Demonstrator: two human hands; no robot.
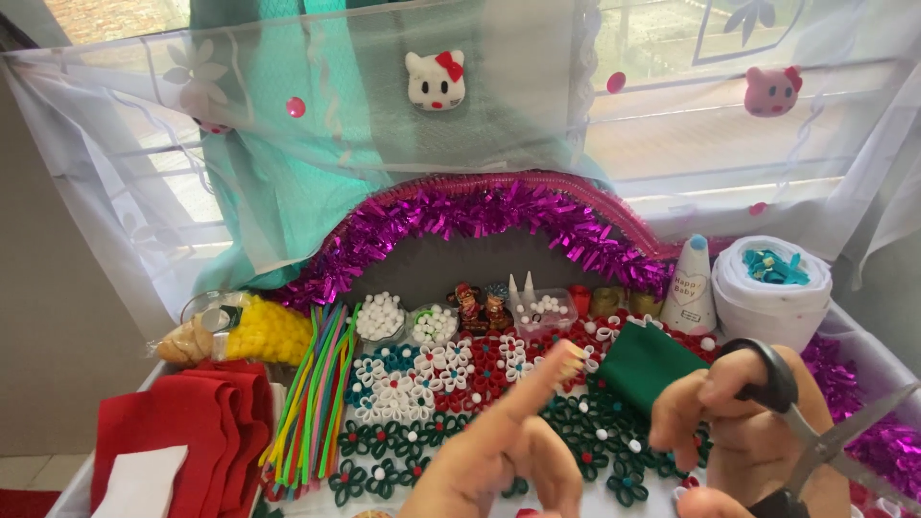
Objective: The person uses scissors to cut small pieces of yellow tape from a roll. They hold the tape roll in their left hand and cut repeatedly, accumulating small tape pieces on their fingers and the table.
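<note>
Head view: black-handled scissors [815,432] are gripped by the right hand [743,422], blades apart. Left hand [504,451] is empty, index finger extended. Green felt [645,363] lies just beyond both. Cutting prepared; felt must be lifted first.

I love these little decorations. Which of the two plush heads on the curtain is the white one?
The left plush head, white with a red bow; the right one is pink.

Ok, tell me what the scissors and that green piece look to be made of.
Scissors, in the right hand: grey blades with a dull sheen, likely metal; black handle loops, probably plastic. Green piece: matte, soft-edged, no shine, seemingly felt, like the red folded sheets.
</note>
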